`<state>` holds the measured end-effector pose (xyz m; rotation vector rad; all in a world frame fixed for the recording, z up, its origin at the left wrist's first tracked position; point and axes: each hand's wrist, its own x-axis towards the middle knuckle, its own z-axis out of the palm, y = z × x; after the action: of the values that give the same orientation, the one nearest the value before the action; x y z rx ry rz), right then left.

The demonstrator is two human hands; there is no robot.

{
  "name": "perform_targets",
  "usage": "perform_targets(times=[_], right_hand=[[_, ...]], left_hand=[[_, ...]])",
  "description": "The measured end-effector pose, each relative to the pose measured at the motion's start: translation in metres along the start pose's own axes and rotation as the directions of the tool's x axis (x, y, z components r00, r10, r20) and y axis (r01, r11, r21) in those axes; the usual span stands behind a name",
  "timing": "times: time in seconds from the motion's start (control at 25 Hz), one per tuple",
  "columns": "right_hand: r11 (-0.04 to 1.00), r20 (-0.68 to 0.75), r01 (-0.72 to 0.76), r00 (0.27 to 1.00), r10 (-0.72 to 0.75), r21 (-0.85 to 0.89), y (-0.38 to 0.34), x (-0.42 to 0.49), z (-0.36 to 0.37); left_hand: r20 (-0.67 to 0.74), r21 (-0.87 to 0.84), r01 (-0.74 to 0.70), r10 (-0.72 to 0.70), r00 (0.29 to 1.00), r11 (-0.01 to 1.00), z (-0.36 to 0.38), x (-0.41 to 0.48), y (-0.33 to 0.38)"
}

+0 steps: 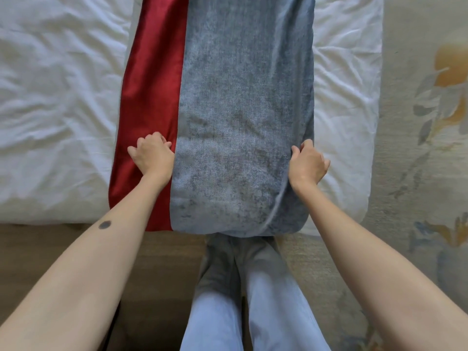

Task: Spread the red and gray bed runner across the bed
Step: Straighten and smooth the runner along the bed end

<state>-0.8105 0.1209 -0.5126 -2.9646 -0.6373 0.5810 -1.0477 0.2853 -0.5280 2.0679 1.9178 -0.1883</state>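
Left hand [152, 155] rests curled on the red band, right hand [307, 163] pinches the gray edge, and the bed runner [243, 110] stretches lengthwise away across the bed [55, 97].

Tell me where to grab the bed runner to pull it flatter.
Grip the bed runner by its long side edges near the foot end. The right hand comes in from the right onto the curled-over gray edge, and the left hand rests on the red strip, where cloth can be pinched.
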Motion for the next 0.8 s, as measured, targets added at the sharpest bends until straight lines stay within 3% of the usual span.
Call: perform_targets(times=[0.2, 0.52, 0.8], right_hand=[[1.000, 0.000, 0.016, 1.000, -0.016, -0.004, 0.002, -0.002, -0.002], [0.999, -0.010, 0.034, 0.999, -0.035, -0.031, 0.003, -0.004, -0.002], [0.999, -0.012, 0.032, 0.999, -0.032, -0.040, 0.003, -0.003, 0.003]], left_hand=[[-0.073, -0.031, 0.066, -0.068, 0.995, 0.997, -0.008, -0.001, -0.022], [-0.122, 0.040, -0.050, 0.054, 0.991, 0.998, -0.002, 0.014, -0.032], [-0.104, -0.097, 0.128, -0.138, 0.985, 0.987, -0.005, 0.018, -0.037]])
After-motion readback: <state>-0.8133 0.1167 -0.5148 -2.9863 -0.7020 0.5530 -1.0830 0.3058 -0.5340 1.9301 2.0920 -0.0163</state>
